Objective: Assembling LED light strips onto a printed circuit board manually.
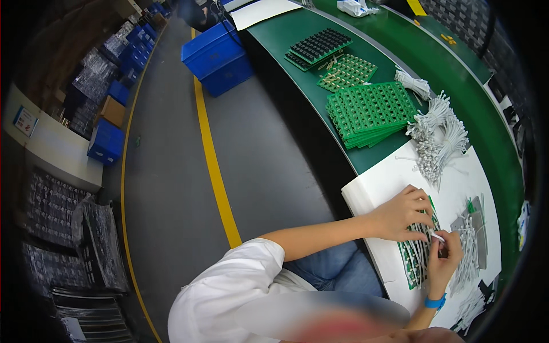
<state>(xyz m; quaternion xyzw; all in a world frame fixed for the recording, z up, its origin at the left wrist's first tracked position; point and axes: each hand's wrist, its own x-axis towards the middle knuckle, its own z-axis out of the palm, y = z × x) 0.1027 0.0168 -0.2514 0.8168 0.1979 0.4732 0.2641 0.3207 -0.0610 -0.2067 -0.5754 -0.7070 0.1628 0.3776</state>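
A green circuit board panel (412,264) lies on a stack of white sheets (380,177), with several white wires (420,254) running along it. My left hand (405,214) rests over the panel's upper part, fingers bent and spread apart, thumb near the wires. Close beside it, my right hand (446,260) pinches a white wire (438,235) between thumb and fingers above the panel's right edge. More loose white wires (468,251) lie just right of that hand, beside a grey strip (481,240). Parts of the panel are hidden under both hands.
Beyond the hands sit a bundle of white wires (437,134), a stack of green panels (372,111), a panel with pale parts (351,71) and panels with black parts (320,46), all on the green tabletop (311,86). Blue crates (220,63) stand on the floor past the table's left edge.
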